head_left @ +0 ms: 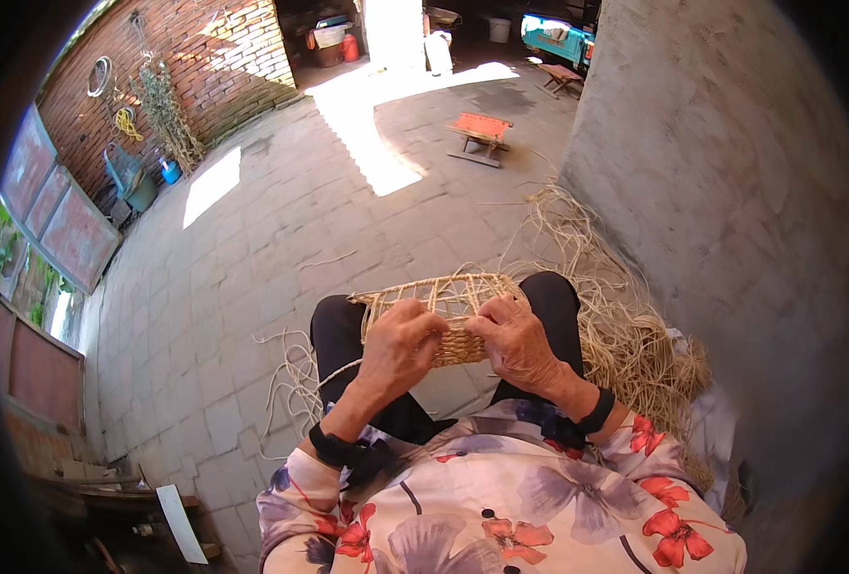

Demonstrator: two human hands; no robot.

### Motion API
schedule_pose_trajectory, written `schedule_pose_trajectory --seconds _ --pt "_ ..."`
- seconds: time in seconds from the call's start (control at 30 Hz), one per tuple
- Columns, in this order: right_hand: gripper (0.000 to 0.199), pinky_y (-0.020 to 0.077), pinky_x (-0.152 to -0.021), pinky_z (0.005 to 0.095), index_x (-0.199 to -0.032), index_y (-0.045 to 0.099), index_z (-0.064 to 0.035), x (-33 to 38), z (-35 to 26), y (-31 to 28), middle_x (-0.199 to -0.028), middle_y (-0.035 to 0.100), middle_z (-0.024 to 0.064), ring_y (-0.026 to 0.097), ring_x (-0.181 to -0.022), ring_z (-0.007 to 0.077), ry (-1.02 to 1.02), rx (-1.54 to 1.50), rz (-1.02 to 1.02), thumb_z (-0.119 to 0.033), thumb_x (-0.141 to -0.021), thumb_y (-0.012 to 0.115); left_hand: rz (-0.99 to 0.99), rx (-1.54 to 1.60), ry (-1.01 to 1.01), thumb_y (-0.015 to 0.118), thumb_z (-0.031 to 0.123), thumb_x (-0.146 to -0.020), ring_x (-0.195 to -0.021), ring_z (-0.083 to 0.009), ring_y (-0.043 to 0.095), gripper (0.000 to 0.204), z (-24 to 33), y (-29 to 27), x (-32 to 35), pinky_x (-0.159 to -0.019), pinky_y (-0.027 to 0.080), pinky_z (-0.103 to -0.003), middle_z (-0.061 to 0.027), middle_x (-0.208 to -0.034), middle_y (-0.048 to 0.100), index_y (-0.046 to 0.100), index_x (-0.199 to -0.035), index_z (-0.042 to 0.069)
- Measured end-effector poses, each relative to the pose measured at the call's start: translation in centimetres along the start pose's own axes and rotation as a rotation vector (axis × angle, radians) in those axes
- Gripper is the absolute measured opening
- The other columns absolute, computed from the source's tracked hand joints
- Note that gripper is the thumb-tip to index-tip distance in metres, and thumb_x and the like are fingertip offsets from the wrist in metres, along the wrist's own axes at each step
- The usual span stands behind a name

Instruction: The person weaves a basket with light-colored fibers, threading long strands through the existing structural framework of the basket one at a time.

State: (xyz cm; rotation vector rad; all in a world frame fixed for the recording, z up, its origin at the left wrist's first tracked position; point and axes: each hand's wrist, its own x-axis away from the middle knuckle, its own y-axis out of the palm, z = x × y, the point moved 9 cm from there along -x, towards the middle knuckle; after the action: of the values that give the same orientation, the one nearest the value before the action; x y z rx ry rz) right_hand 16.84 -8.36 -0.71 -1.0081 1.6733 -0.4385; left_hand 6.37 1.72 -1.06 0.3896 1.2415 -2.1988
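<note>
A half-woven straw basket (461, 348) rests across my knees, its near wall tightly woven and its far part an open lattice of strands. My left hand (400, 346) is closed at the basket's near edge, fingertips pinched on the weave. Facing it, my right hand (520, 344) also pinches the weave, a short gap away. The exact strand under the fingertips is too small to make out. From beside my left wrist a pale straw cord (340, 371) trails over my thigh toward the left.
A big heap of loose straw cord (635, 349) lies right of my knee, against a grey plastered wall (721, 172). More loose strands (295, 387) spread at the left. Ahead on the paved floor (242, 287) stands a low orange-topped stool (482, 128).
</note>
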Motion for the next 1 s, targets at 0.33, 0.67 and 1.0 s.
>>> schedule_pose_trajectory --seconds 0.33,0.67,1.0 --pt "0.019 0.0511 -0.067 0.0444 -0.098 0.061 -0.0053 -3.4 2.5 1.8 -0.082 0.065 0.0137 0.065 -0.075 0.0352 0.212 -0.076 0.012 -0.001 -0.079 0.062 0.13 0.338 -0.494 0.065 0.013 -0.089 -0.07 -0.01 0.057 0.014 -12.4 -2.0 5.3 -0.066 0.048 -0.026 -0.0046 -0.076 0.06 0.068 -0.096 0.002" --pt "0.019 0.0488 -0.062 0.0343 -0.095 0.056 -0.0057 -2.5 4.7 3.8 -0.071 0.06 0.0087 0.062 -0.064 0.0211 0.445 -0.308 -0.18 -0.001 -0.077 0.061 -0.182 0.214 -0.467 0.058 0.032 -0.095 -0.075 -0.0229 0.062 0.033 -8.6 -0.5 4.3 -0.073 0.05 -0.034 -0.0125 -0.082 0.067 0.071 -0.104 0.003" --pt "0.013 0.0444 -0.068 0.0237 -0.093 0.056 -0.0021 1.4 12.5 2.1 -0.079 0.053 -0.0039 0.05 -0.073 0.0054 0.566 -0.712 -0.036 0.0 -0.081 0.058 -0.138 0.016 -0.002 0.068 0.02 -0.088 -0.08 -0.0274 0.065 0.019 0.5 -0.8 0.7 -0.07 0.051 -0.035 -0.0141 -0.087 0.065 0.067 -0.101 0.006"
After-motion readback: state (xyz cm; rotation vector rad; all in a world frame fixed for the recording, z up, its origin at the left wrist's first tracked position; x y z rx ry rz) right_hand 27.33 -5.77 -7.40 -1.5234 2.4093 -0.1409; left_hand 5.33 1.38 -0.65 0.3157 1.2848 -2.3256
